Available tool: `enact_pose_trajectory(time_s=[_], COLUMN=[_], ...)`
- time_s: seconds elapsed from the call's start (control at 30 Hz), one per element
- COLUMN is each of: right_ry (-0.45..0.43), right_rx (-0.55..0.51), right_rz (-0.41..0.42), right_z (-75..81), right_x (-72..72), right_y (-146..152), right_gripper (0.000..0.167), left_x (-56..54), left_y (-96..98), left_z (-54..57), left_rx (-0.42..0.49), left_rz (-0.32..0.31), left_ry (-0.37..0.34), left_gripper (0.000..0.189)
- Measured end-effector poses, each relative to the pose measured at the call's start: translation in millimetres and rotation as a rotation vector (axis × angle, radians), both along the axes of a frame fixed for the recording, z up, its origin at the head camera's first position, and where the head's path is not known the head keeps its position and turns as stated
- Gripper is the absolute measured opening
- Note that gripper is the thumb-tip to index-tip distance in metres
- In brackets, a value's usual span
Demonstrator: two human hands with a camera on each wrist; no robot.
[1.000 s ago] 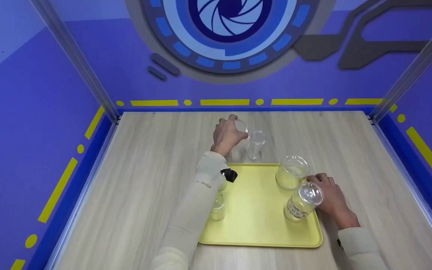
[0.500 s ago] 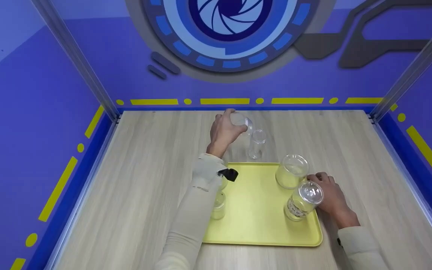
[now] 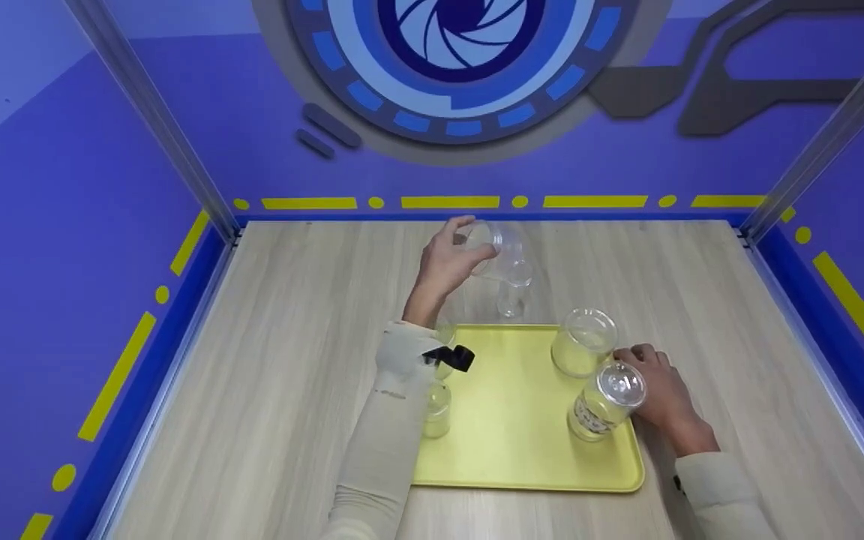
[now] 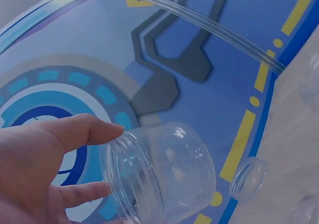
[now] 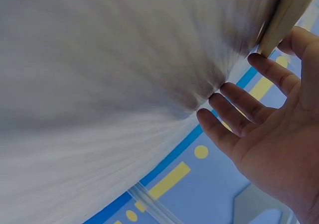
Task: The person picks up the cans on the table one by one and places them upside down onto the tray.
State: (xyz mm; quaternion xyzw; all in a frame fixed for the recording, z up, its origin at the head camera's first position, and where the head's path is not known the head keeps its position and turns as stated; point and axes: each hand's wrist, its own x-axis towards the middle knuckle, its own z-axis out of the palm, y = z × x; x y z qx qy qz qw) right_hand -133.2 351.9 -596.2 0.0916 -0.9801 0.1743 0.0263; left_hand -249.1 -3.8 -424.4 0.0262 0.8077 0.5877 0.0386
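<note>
Above the far side of the table, my left hand (image 3: 447,262) pinches a clear jar (image 4: 172,171) by its ringed end, thumb and fingers on opposite sides. The jar lies tipped sideways, its body pointing right. A slim clear container (image 3: 511,301) stands on the table just beyond the yellow tray (image 3: 511,450), partly overlapped by the jar. My right hand (image 3: 661,394) rests at the tray's right edge, fingertips on the tabletop and gripping nothing. Close to it on the tray are a wide clear jar (image 3: 584,343) and a jar with a printed band (image 3: 603,403).
On the tray's left side stands a small clear jar (image 3: 437,412), with another partly hidden behind my left sleeve (image 3: 387,420). Blue panels with yellow marks (image 3: 449,203) wall the wooden table (image 3: 289,360) at the back and both sides.
My left hand has drawn slightly back and left, tipping the jar so that its body swings right over the slim container. The right hand and the tray stay still.
</note>
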Motion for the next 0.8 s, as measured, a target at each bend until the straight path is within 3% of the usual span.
enact_pose_trajectory(time_s=[0.17,0.37,0.57,0.8], right_ry=[0.001,0.013,0.015,0.009], right_rx=[0.001,-0.008,-0.013,-0.015], right_rz=[0.000,0.001,0.007,0.000], right_z=[-0.5,1.6,1.8,0.8], right_x=[-0.6,1.3,2.4,2.2], right_y=[-0.4,-1.9,-1.0,-0.7], right_gripper=[0.045,0.042,0.041,0.042], left_x=[9.5,21.9,34.3,45.8], left_y=[-6.9,-13.7,-19.0,-26.4], left_z=[-0.1,-0.5,-4.6,-12.4], left_rx=[0.224,0.354,0.457,0.487], left_rz=[-0.040,-0.082,-0.121,-0.112], left_ry=[-0.055,-0.046,-0.055,-0.044], left_gripper=[0.067,0.064,0.066,0.065])
